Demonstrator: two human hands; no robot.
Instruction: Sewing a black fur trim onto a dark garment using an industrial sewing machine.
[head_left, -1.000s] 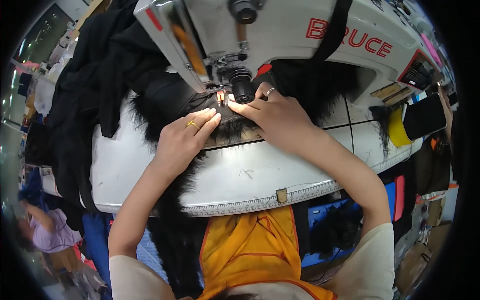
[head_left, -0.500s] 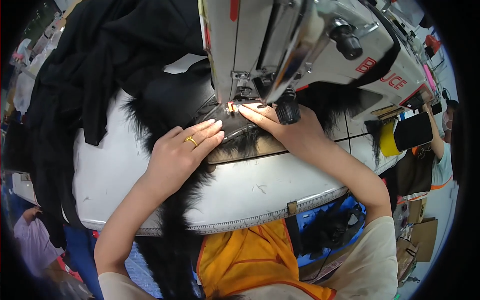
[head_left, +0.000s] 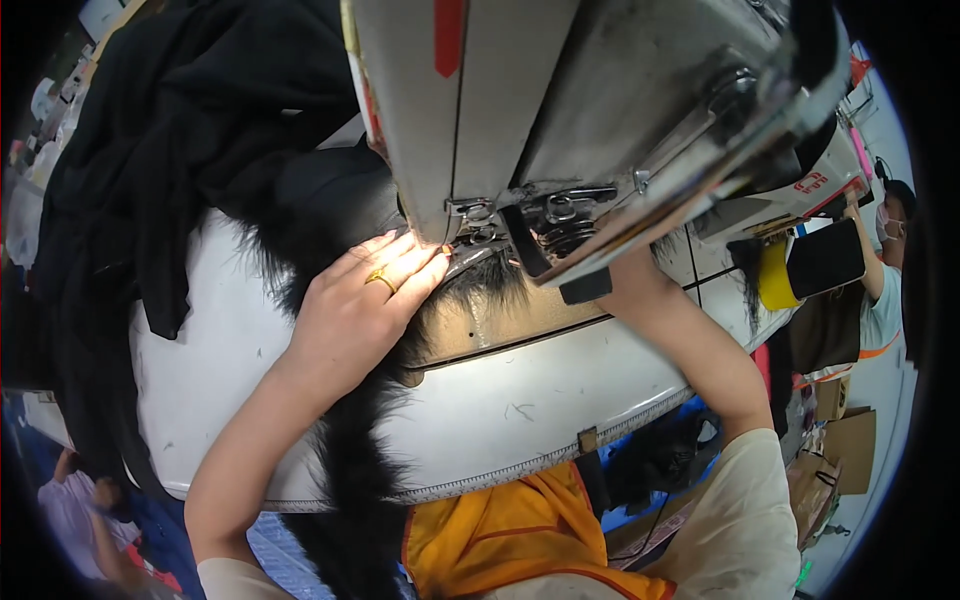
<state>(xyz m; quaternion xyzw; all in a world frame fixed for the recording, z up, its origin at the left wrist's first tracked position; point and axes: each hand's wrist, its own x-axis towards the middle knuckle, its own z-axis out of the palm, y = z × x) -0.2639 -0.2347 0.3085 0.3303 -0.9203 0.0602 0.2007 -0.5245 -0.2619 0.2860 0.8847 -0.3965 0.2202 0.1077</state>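
My left hand (head_left: pixel 355 310), a gold ring on one finger, lies with fingers stretched out on black fabric (head_left: pixel 335 190) beside the lit needle area of a sewing machine (head_left: pixel 500 100). Its fingertips reach close to the presser foot, where the machine head hides the sewing point. Black fluffy trim (head_left: pixel 365 465) runs along the fabric, passes under this hand and hangs over the table's front edge. My right hand (head_left: pixel 635 280) is on the other side of the needle area; the machine head covers its fingers, so their hold cannot be seen.
Black cloth (head_left: pixel 190 130) is heaped at the left of the white table (head_left: pixel 500 400), whose front edge carries a measuring tape (head_left: pixel 520 468). An orange apron (head_left: pixel 500 525) covers my lap. A yellow and black roll-shaped thing (head_left: pixel 775 275) stands at right. Other people are at both sides.
The machine head looms larger and nearer in the view, now covering my right fingers. My left fingertips are closer to the lit needle area.
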